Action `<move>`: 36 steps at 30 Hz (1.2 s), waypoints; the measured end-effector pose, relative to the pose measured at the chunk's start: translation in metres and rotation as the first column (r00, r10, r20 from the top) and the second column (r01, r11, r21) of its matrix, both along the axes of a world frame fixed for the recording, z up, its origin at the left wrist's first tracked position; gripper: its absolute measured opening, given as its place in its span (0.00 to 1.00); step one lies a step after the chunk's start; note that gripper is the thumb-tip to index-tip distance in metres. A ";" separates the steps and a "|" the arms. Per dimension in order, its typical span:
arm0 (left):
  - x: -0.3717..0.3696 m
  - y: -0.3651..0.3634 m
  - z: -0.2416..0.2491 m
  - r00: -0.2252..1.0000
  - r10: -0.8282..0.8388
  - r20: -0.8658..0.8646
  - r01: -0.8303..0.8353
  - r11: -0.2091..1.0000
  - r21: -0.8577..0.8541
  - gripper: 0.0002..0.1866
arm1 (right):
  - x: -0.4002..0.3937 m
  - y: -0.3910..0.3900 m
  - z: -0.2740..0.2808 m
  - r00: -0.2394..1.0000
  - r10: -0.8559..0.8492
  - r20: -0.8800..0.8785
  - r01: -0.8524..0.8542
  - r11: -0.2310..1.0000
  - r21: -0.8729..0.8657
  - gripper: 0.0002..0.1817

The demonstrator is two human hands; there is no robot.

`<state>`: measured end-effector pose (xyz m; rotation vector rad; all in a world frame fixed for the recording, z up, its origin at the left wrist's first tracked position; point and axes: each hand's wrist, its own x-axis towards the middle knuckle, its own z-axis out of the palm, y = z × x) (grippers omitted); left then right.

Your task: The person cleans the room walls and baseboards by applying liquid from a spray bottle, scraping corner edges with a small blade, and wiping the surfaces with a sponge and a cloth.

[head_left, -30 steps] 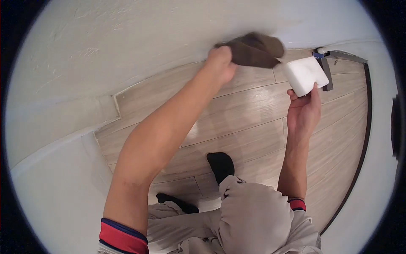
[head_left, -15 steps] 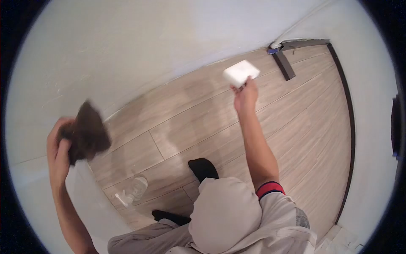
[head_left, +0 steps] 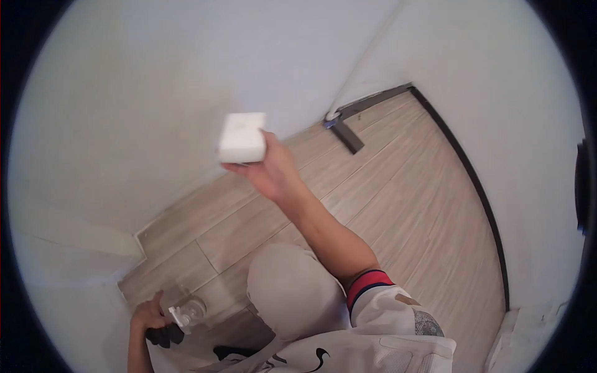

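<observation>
A white block (head_left: 242,138), like a sponge, is held in my right hand (head_left: 270,171) close to the pale wall (head_left: 155,112). At the lower left, my left hand (head_left: 151,314) is low, with a dark cloth (head_left: 165,336) beneath its fingers. Just right of that hand, a clear bottle with a white spray head (head_left: 188,313) stands on the wood-look floor (head_left: 385,205).
A dark strip (head_left: 347,137) lies on the floor near the wall, beside a thin pale pipe or cord (head_left: 364,62). Dark baseboard (head_left: 472,174) runs along the right wall. A black foot (head_left: 233,352) shows at the bottom.
The view has shifted. My right hand has moved left and up to the wall with the white block. My left hand has come down from the wall with the dark cloth, beside the bottle.
</observation>
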<state>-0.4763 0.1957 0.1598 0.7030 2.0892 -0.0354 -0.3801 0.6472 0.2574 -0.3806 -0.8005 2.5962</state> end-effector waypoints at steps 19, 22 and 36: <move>0.046 -0.010 -0.054 0.995 -0.018 -0.094 0.059 0.886 0.461 0.61 | 0.062 -0.168 0.100 0.972 0.121 0.199 -0.108 0.991 -0.079 0.17; 0.072 0.006 -0.060 0.974 0.184 -0.133 -0.063 0.781 0.621 0.31 | 0.062 -0.161 0.092 0.967 0.129 0.217 -0.123 0.991 -0.045 0.16; 0.054 0.050 0.003 0.871 0.280 0.404 -0.481 0.654 0.583 0.20 | 0.009 -0.148 0.067 0.853 0.069 0.517 -0.126 0.989 0.074 0.41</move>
